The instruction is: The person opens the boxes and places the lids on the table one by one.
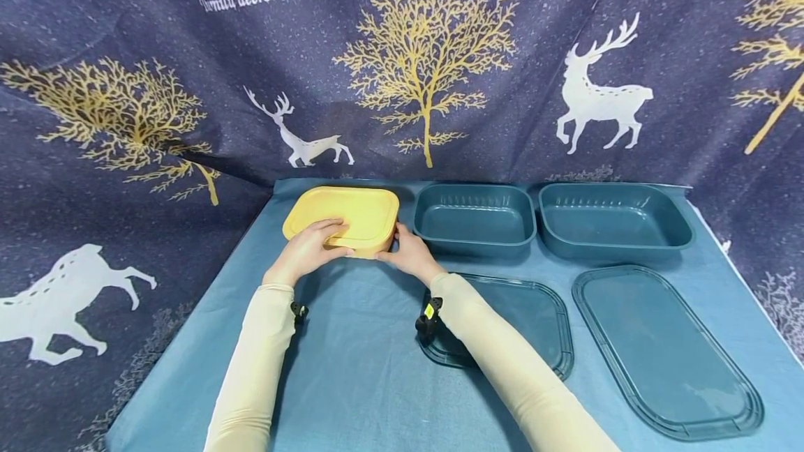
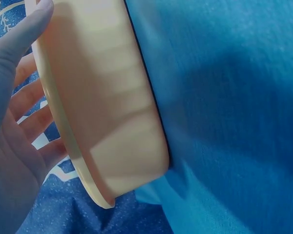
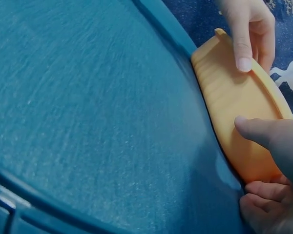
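A yellow lidded storage box (image 1: 352, 211) sits at the back left of the table, its lid on top. The left hand (image 1: 312, 248) grips its front edge: the fingers reach over the lid and the thumb (image 2: 36, 22) lies on the front wall. At the box's right end the right hand (image 1: 410, 252) holds the corner. Its thumb (image 3: 256, 130) touches the front wall, while its fingers (image 3: 268, 195) curl round the end near the tabletop. The wrist views show the box's underside edge close to the cloth.
Two dark teal open boxes, one in the middle (image 1: 474, 248) and one at the right (image 1: 618, 251), stand along the back. In front lie two teal lids, one (image 1: 521, 312) partly under the right forearm, the other (image 1: 668, 347) farther right. A printed curtain (image 1: 477, 124) hangs behind the blue-covered table (image 1: 352, 368).
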Demonstrator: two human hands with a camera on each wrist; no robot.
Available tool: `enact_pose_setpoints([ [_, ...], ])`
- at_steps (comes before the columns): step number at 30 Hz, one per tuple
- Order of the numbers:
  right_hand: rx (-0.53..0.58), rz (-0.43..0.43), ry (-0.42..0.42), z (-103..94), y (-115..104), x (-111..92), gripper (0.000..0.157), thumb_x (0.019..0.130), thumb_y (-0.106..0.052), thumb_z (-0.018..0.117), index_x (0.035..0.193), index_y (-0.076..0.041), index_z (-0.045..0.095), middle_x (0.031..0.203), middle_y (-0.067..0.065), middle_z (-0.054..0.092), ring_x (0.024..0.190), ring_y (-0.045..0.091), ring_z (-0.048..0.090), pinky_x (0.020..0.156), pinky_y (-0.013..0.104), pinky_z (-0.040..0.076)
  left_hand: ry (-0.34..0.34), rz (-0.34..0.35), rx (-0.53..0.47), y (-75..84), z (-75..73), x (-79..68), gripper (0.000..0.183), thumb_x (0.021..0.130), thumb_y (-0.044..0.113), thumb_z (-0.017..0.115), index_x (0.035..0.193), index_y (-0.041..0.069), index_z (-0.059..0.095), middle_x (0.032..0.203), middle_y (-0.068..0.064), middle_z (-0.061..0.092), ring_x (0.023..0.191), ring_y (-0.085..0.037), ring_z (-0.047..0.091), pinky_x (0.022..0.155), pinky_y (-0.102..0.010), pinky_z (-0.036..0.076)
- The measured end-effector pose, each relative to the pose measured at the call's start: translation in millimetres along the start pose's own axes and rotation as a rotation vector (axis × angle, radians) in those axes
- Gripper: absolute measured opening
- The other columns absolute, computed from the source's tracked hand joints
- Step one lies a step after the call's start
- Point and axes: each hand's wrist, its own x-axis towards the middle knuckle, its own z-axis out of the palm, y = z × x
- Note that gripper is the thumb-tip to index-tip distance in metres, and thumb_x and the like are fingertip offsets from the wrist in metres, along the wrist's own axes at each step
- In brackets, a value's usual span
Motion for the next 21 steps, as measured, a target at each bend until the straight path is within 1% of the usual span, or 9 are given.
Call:
enact_pose_setpoints([
  [8, -0.007, -0.015, 0.008, 0.5, -0.4, -1.5, 0.092, 0.09, -0.045, 0.076, 0.158, -0.005, 0.027, 0.151, 0.014, 0.048, 0.135, 0.029, 0.049, 0.107, 0.043, 0.045, -0.016, -0.016, -0.024, -0.1, -3.3, 0.2, 0.066, 0.089, 0.05, 0.074, 0.139, 0.008, 0.063, 0.147, -0.014, 0.053, 0.137, -0.033, 0.047, 0.113, -0.051, 0.037],
  [14, -0.012, -0.005, 0.002, 0.5, -0.5, -1.3, 0.093, 0.09, -0.046, 0.075, 0.158, -0.005, 0.027, 0.151, 0.014, 0.048, 0.135, 0.029, 0.05, 0.107, 0.043, 0.045, 0.01, -0.009, -0.046, -0.1, -6.1, 0.5, 0.064, 0.09, 0.05, 0.073, 0.138, 0.008, 0.064, 0.147, -0.013, 0.054, 0.137, -0.032, 0.048, 0.112, -0.05, 0.038],
  [21, -0.017, -0.016, 0.003, 0.4, 0.4, -0.8, 0.092, 0.091, -0.046, 0.074, 0.158, -0.005, 0.027, 0.15, 0.014, 0.049, 0.134, 0.029, 0.051, 0.106, 0.043, 0.045, 0.031, -0.036, -0.046, 3.6, -6.8, 2.6, 0.063, 0.092, 0.051, 0.071, 0.138, 0.009, 0.063, 0.147, -0.012, 0.054, 0.136, -0.032, 0.048, 0.111, -0.051, 0.038],
])
